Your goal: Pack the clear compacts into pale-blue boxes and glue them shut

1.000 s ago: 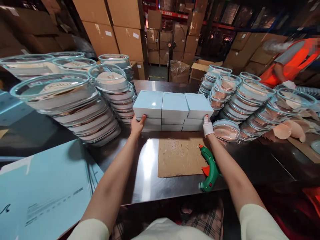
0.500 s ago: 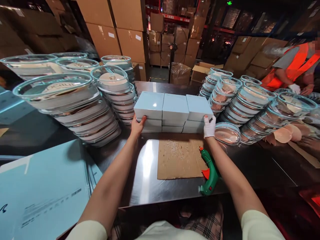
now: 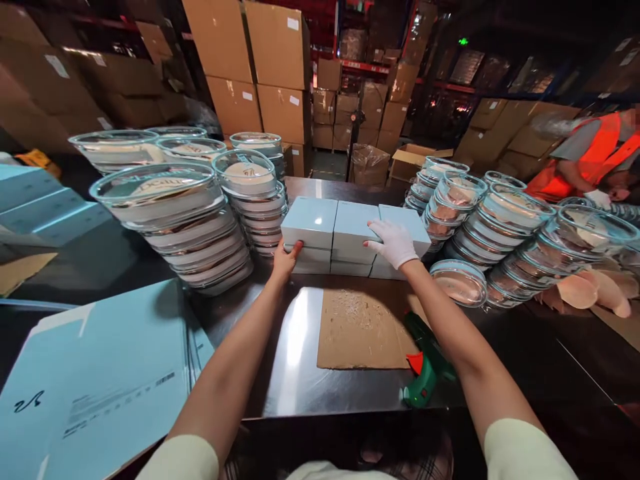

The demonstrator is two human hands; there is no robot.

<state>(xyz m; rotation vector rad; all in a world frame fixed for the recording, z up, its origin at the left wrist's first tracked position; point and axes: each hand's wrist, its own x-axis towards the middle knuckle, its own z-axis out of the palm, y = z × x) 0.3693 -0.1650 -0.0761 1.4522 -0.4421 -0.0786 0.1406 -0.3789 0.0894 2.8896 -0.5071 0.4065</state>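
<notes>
Pale blue-white boxes (image 3: 310, 220) stand in a row of stacks on the metal table. My bare left hand (image 3: 286, 259) grips the lower left corner of the left stack, thumb in front and fingers round the side. My right hand (image 3: 395, 244), in a white glove with bare fingertips, lies over the front of the middle and right stacks, fingers spread. A green hot glue gun (image 3: 423, 385) with a red trigger lies below my right forearm, partly hidden by it. Beside it is a cardboard sheet (image 3: 363, 333) marked with dried glue.
Stacks of clear-lidded oval containers (image 3: 200, 233) stand left of the boxes, and more container stacks (image 3: 483, 220) stand on the right. Flat light-blue cardboard (image 3: 125, 360) lies at the near left. A person in an orange vest (image 3: 580, 153) works at the far right. Cartons (image 3: 280, 53) rise behind.
My right hand has left the right end of the box row and moved left onto the front of the middle and right boxes. My left hand stays at the left corner. The view has tilted up slightly.
</notes>
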